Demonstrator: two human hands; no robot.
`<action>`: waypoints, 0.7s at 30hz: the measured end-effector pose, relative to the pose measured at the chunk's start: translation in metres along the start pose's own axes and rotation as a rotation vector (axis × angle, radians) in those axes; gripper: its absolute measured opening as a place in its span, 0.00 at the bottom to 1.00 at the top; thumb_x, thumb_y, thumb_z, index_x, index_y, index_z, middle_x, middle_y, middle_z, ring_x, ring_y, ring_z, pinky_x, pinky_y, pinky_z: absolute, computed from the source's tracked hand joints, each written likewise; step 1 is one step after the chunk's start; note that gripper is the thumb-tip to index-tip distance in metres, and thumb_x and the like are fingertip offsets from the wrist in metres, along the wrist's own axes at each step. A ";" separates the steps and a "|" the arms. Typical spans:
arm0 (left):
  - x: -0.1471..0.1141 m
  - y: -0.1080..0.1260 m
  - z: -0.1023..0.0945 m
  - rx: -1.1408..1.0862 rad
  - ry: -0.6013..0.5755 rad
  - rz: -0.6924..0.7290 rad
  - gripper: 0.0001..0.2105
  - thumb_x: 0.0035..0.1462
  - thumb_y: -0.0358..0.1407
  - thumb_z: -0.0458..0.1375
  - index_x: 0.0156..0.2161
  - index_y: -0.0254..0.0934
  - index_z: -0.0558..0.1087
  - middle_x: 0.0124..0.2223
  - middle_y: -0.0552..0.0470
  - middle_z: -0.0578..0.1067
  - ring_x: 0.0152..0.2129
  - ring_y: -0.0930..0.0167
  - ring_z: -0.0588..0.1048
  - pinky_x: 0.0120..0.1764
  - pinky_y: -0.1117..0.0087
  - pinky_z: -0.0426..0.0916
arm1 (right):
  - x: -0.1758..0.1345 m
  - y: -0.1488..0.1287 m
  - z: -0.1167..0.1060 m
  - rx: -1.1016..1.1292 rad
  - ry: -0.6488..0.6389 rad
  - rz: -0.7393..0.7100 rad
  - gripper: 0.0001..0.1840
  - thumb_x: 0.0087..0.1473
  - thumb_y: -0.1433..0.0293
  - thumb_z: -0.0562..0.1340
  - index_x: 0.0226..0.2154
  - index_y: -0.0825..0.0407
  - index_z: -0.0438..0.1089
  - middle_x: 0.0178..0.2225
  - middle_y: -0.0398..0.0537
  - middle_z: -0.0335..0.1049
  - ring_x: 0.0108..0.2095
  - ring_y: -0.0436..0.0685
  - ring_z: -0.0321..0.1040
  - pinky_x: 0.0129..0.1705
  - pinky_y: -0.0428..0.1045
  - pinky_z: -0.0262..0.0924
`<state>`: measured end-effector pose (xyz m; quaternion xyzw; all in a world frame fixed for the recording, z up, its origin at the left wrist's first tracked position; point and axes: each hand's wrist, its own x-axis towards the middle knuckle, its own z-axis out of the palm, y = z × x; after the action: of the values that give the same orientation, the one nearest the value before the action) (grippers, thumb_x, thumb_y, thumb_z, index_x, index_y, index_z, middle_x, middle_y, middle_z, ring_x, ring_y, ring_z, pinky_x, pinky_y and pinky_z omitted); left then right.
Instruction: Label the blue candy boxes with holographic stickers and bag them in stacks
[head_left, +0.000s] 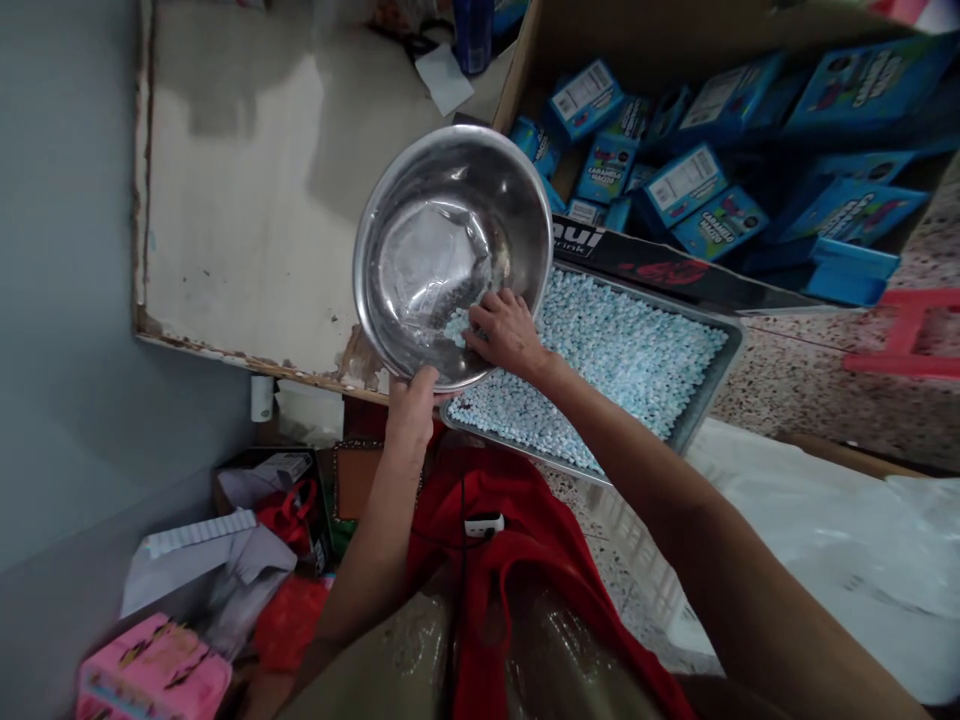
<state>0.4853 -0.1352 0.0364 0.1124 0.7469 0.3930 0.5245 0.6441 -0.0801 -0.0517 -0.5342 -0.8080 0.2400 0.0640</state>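
Observation:
A wide stainless steel bowl [431,235] is tilted over the near corner of a metal tray [720,365]. My left hand [412,405] holds the bowl's near rim, thumb on top and fingers underneath. Inside the bowl, a few small pale blue and white candies [456,327] lie at the lower right side. My right hand [506,330] reaches over the rim with fingers curled onto these candies, its palm side hidden. The tray is spread with many more of the same candies [622,340].
An open cardboard box [667,270] of blue candy boxes [607,168] stands behind the tray. A worn pale tabletop [232,220] lies left, with scissors [429,40] at its back. Red stool legs [907,335] are at right; a pink box [154,665] sits low left.

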 end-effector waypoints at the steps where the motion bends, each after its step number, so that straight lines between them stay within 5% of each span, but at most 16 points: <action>1: 0.001 0.000 -0.001 0.002 0.006 -0.006 0.25 0.46 0.25 0.63 0.52 0.37 0.76 0.43 0.50 0.82 0.40 0.60 0.83 0.44 0.56 0.83 | -0.005 -0.001 0.000 -0.004 -0.015 -0.016 0.14 0.68 0.61 0.57 0.45 0.51 0.74 0.48 0.60 0.69 0.53 0.72 0.59 0.51 0.63 0.58; 8: 0.003 -0.007 -0.002 0.010 0.005 -0.040 0.25 0.47 0.25 0.61 0.54 0.35 0.76 0.48 0.45 0.82 0.38 0.63 0.82 0.38 0.60 0.84 | -0.031 0.002 0.012 0.040 0.019 -0.082 0.15 0.67 0.65 0.54 0.36 0.51 0.74 0.38 0.55 0.71 0.44 0.65 0.62 0.47 0.57 0.54; 15: 0.007 -0.006 -0.002 -0.024 -0.043 0.001 0.28 0.48 0.25 0.61 0.57 0.37 0.76 0.50 0.46 0.82 0.41 0.61 0.82 0.40 0.62 0.83 | -0.079 0.042 -0.002 -0.002 0.133 -0.033 0.14 0.64 0.65 0.57 0.28 0.49 0.71 0.32 0.53 0.73 0.40 0.65 0.64 0.46 0.58 0.55; 18: 0.007 -0.004 -0.003 -0.026 -0.055 -0.011 0.25 0.47 0.27 0.62 0.54 0.36 0.76 0.50 0.45 0.82 0.42 0.60 0.82 0.41 0.60 0.83 | -0.071 0.044 -0.012 0.095 0.291 0.082 0.15 0.68 0.62 0.57 0.33 0.50 0.73 0.34 0.52 0.75 0.41 0.64 0.67 0.48 0.59 0.60; 21: 0.005 -0.005 -0.003 -0.016 -0.063 -0.019 0.22 0.45 0.29 0.62 0.49 0.34 0.76 0.51 0.45 0.82 0.41 0.59 0.82 0.42 0.58 0.83 | -0.035 0.025 -0.010 0.165 0.310 0.053 0.16 0.68 0.58 0.59 0.48 0.51 0.73 0.48 0.57 0.74 0.49 0.66 0.67 0.54 0.61 0.62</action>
<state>0.4818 -0.1373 0.0301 0.1134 0.7278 0.3904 0.5523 0.6830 -0.1001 -0.0487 -0.5789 -0.7517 0.2216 0.2250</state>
